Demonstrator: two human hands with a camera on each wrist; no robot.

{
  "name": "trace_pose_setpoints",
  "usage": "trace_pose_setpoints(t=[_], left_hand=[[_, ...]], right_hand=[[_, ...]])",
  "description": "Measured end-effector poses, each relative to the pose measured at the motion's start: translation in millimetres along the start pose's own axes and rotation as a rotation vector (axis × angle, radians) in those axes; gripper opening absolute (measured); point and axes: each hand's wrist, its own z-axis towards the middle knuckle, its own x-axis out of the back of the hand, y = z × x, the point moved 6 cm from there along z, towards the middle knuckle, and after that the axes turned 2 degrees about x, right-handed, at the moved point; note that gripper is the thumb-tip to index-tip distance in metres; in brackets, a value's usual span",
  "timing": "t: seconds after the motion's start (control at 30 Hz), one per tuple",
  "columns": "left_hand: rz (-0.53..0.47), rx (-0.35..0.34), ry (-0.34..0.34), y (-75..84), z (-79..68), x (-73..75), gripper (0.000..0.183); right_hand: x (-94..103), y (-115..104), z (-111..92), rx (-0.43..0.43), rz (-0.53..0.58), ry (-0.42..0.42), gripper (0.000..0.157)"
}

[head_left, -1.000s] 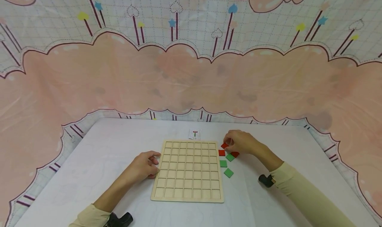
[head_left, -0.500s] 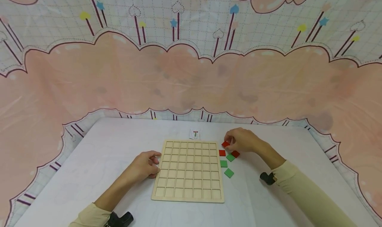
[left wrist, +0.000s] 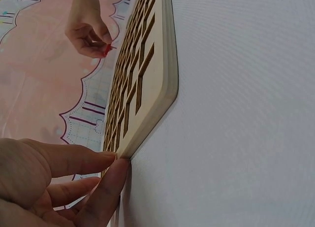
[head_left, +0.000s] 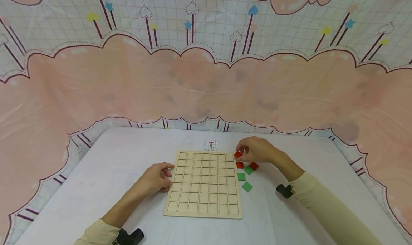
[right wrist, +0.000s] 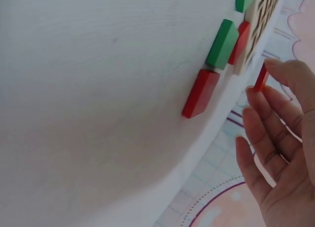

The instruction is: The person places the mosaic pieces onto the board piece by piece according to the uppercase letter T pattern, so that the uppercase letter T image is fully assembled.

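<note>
Head: right hand [head_left: 257, 149] pinches red tile [head_left: 238, 154] at far right corner of board [head_left: 204, 187]. Step looks like bringing tile to board; next move likely calls for clearing rim, tile level. Left hand [head_left: 156, 178] touches board's left edge, fingers uncurled, gripping nothing. Grid card [head_left: 211, 145] beyond board; loose tiles [head_left: 241, 176] beside right edge, could get brushed.

Left wrist: fingertips [left wrist: 117, 169] against board's edge.

Right wrist: red tile clamped between thumb and finger, apart from board.
</note>
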Motion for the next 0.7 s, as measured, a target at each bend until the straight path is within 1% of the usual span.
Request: trace_pose_setpoints(t=[0.27, 0.57, 0.7], left_hand=[[0.002, -0.008, 0.004, -0.4, -0.3, -0.3, 0.058], [0.003, -0.019, 0.003, -1.9, 1.2, -0.9, 0.059], [0.004, -0.017, 0.004, -2.4, 1.6, -1.1, 0.059]], right_hand=[[1.2, -10.8, 6.7, 0.082, -0.017, 0.015, 0.022], [0.5, -23.4, 14.3, 0.119, -0.005, 0.017, 0.022], [-0.2, -28.1, 16.1, 0.143, -0.020, 0.017, 0.023]])
